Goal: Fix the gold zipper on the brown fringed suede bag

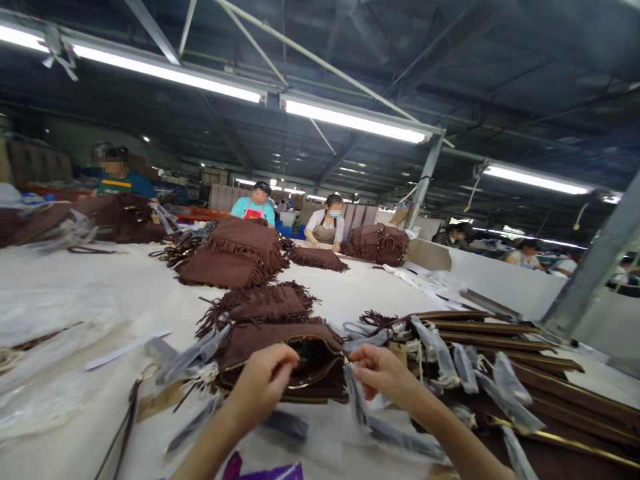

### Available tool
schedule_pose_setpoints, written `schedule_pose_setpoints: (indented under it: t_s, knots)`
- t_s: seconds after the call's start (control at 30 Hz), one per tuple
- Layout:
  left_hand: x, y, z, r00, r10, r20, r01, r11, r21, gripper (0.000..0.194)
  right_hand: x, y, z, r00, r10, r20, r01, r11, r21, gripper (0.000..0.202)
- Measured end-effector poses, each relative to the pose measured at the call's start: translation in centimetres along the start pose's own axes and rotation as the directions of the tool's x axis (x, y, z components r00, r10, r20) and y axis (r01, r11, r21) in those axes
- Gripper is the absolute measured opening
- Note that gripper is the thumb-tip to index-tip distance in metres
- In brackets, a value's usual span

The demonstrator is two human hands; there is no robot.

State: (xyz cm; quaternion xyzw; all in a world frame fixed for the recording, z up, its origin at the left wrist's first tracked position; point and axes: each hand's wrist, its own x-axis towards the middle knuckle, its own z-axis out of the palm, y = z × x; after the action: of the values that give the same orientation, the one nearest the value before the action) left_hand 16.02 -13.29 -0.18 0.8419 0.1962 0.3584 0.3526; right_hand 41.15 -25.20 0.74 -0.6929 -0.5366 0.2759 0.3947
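A brown fringed bag (pixel 280 339) lies on the white table, its gold zipper parted and the dark inside showing. My left hand (pixel 267 377) is closed at the left part of the bag's opening, its fingertips pinching the edge by the zipper. At the right end of the zipper, my right hand (pixel 377 373) has its fingers bent together near the zipper end and a plastic-wrapped strip (pixel 356 395); what is between its fingertips is too small to make out. Another fringed brown piece (pixel 270 302) lies just behind the bag.
Brown zippered bags (pixel 540 393) with plastic-wrapped pulls are stacked at the right. Fringed bags (pixel 235 250) are piled farther back. Clear plastic (pixel 45 360) covers the table's left side. Several people are beyond the table. A purple packet (pixel 273 472) is at the bottom edge.
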Motion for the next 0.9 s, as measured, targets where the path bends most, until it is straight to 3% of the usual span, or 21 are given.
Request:
schedule_pose_setpoints:
  t_s: [0.13,0.23,0.33,0.4,0.47,0.57,0.67,0.8,0.9]
  knots:
    - [-0.1,3.3,7.0,0.984,-0.076,0.161,0.111,0.968,-0.225,0.029,-1.3,-0.4,1.9,0.997,0.079,-0.008,-0.075,0.97,0.23,0.038]
    - [0.3,4.0,10.8,0.975,-0.193,0.108,0.216,0.931,-0.294,0.028,-2.2,-0.1,2.7,0.995,0.1,-0.005,-0.093,0.943,0.319,0.04]
    - [0.8,3.9,12.5,0.954,-0.294,0.058,0.296,0.897,-0.327,0.03,-2.9,1.1,2.8,0.99,0.132,0.059,-0.144,0.876,0.46,0.048]
    - [0.8,4.0,12.8,0.954,-0.291,0.076,0.3,0.903,-0.307,0.03,-3.2,2.5,2.5,0.974,0.198,0.108,-0.226,0.836,0.501,0.056]
    - [0.8,4.3,12.6,0.949,-0.293,0.118,0.313,0.924,-0.22,0.032,-3.2,3.9,2.1,0.967,0.215,0.139,-0.254,0.862,0.438,0.059]
    - [0.8,5.3,11.8,0.935,-0.308,0.173,0.316,0.949,-0.018,0.034,-2.9,5.5,1.6,0.985,0.075,0.152,-0.108,0.968,0.226,0.05]
    - [1.3,6.4,10.6,0.927,-0.268,0.263,0.221,0.956,0.194,0.034,-2.6,5.8,1.7,0.987,-0.047,0.156,0.05,0.999,-0.019,0.041]
    - [1.9,6.9,9.5,0.913,-0.249,0.323,0.132,0.93,0.343,0.044,-2.4,4.8,2.6,0.992,-0.13,0.01,0.126,0.94,-0.316,0.042]
    - [2.1,6.8,9.2,0.922,-0.274,0.274,0.128,0.883,0.451,0.045,-2.3,3.6,3.2,0.96,-0.264,-0.089,0.167,0.802,-0.574,0.037]
